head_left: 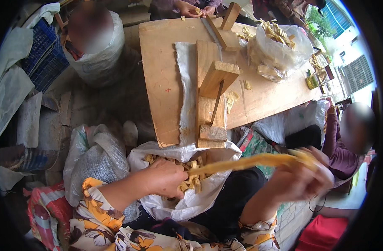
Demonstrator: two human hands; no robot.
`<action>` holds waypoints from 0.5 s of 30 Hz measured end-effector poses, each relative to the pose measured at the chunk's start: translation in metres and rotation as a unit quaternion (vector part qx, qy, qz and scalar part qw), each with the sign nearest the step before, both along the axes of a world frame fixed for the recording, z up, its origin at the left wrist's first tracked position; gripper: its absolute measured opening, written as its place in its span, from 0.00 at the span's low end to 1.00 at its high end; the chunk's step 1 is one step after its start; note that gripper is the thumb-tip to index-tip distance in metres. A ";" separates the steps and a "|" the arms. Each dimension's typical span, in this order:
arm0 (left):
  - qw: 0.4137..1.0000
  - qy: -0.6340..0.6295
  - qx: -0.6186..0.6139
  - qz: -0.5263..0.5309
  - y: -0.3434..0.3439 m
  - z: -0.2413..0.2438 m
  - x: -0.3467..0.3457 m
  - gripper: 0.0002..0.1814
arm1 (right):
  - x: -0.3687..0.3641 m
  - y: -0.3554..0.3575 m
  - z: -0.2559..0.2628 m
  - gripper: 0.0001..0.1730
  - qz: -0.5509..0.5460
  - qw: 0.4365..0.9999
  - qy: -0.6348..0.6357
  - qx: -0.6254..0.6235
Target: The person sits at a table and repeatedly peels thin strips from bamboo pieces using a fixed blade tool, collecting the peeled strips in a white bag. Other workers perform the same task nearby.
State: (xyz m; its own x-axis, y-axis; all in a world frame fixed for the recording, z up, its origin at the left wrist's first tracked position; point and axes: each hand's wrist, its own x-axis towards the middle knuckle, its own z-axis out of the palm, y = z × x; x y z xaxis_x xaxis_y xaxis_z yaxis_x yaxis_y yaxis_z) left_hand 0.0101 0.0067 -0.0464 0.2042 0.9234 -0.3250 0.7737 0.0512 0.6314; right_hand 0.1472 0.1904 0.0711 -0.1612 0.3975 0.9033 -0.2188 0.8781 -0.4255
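A long, flat yellowish strip (241,164) is stretched between my two hands over my lap. My left hand (168,178) grips its left end above an open white woven sack (207,200). Inside the sack lie several short knotted yellowish pieces (194,180). Out to the right and blurred by motion, my right hand (304,178) holds the strip's other end, which looks bunched in the fingers. What the strip is made of cannot be told. Beyond the sack, a wooden fixture (207,122) with a slanted thin metal bar stands at the table's near end.
On the wooden table (160,94) are a grey cloth (186,88), a second wooden fixture (227,37) and a clear plastic bag (282,56) of yellowish strips. A person's hands (194,9) work at the far side. Another person (345,150) sits right. Filled sacks (97,157) stand left.
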 end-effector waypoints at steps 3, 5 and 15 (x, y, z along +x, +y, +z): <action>0.998 -0.005 -0.065 0.015 -0.003 0.001 0.001 0.19 | -0.010 -0.006 -0.041 0.19 0.099 0.973 -0.206 0.027; 0.986 -0.093 -0.093 0.099 0.006 0.011 -0.012 0.16 | -0.015 -0.013 -0.058 0.17 0.143 0.939 -0.304 0.070; 0.785 -0.519 0.004 0.338 0.010 0.007 0.013 0.10 | -0.017 -0.053 -0.067 0.09 0.362 0.834 -0.389 0.148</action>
State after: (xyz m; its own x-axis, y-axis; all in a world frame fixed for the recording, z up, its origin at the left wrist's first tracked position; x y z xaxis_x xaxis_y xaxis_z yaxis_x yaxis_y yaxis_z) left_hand 0.0227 0.0168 -0.0390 -0.1834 0.9358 -0.3012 -0.3593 0.2213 0.9066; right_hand 0.1302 0.1371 0.0037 -0.8450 -0.2814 0.4547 -0.4970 0.7269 -0.4739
